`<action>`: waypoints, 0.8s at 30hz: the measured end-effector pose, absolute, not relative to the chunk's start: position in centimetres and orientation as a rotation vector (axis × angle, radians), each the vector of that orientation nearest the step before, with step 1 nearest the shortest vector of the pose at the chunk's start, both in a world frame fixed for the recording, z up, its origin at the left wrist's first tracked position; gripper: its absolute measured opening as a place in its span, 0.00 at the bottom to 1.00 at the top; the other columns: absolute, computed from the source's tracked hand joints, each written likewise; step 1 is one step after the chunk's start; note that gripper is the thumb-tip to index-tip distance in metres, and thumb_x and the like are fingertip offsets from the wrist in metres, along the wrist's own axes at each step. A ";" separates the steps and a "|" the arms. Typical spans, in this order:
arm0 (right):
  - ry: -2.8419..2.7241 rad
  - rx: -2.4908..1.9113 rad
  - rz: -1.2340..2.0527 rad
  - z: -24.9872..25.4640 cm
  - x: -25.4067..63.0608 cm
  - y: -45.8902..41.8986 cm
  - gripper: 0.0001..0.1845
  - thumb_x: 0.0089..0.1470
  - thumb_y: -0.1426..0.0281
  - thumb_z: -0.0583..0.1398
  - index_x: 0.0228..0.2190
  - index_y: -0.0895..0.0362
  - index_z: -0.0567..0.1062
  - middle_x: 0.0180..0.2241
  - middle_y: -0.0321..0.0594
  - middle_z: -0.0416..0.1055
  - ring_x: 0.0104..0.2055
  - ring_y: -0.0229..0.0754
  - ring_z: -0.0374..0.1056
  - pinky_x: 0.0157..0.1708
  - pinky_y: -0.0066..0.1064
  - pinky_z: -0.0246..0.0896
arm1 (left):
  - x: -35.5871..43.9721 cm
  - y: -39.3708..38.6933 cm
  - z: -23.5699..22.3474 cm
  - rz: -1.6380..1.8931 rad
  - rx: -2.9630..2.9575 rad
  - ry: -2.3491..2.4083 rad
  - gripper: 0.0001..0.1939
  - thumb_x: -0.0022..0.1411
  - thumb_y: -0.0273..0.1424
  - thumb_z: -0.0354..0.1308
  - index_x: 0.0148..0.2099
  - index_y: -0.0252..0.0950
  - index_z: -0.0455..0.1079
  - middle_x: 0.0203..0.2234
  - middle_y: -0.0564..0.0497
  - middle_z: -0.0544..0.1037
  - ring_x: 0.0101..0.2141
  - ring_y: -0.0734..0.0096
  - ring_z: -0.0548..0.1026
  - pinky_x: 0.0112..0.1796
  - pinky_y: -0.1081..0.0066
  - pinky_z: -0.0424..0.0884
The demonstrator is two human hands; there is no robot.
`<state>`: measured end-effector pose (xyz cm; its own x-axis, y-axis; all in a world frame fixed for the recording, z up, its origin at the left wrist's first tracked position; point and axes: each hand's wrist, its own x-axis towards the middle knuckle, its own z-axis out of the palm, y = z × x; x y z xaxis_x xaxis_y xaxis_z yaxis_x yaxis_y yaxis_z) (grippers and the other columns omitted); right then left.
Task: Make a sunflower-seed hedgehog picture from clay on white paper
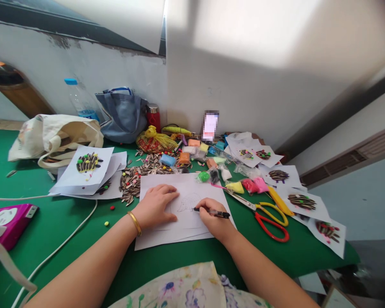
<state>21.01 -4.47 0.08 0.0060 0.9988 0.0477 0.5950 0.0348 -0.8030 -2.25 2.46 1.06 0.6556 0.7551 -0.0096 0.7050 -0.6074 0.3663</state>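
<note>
Lower centre, my right hand [216, 218] pinches the pen [214, 212] on the paper [154, 238]; my left [158, 206] lies spread there. If that palm slips, the sheet could skew (scissors [262, 212] sit close, right of centre).

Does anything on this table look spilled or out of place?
Perhaps: striped seeds lie scattered loose beside the paper, like a spill, though that may be deliberate. A red ball and a yellow-green ball sit apart from them, left of the left hand, as if strayed.
</note>
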 end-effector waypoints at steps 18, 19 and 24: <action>-1.574 -1.663 0.787 -0.2 21.7 -4.2 0.10 0.51 0.71 0.55 0.29 0.54 0.76 0.26 0.34 0.72 0.28 0.40 0.66 0.29 0.28 0.58 | -2.2 2.4 1.2 0.200 2.528 1.164 0.37 0.46 0.44 0.68 0.59 0.46 0.67 0.58 0.47 0.68 0.58 0.50 0.62 0.56 0.54 0.57; -1.573 -1.659 0.781 -0.3 21.8 -4.2 0.10 0.51 0.71 0.55 0.30 0.54 0.76 0.26 0.34 0.72 0.28 0.40 0.66 0.28 0.28 0.58 | -2.1 2.4 1.2 0.200 2.524 1.165 0.37 0.46 0.44 0.68 0.59 0.46 0.67 0.58 0.47 0.68 0.58 0.49 0.62 0.56 0.54 0.57; -1.615 -1.642 0.774 -0.3 21.8 -4.1 0.09 0.52 0.70 0.55 0.31 0.53 0.77 0.27 0.34 0.73 0.29 0.40 0.66 0.30 0.29 0.58 | -2.1 2.4 1.3 0.208 2.524 1.164 0.37 0.45 0.44 0.69 0.59 0.46 0.67 0.57 0.47 0.68 0.58 0.50 0.62 0.56 0.54 0.57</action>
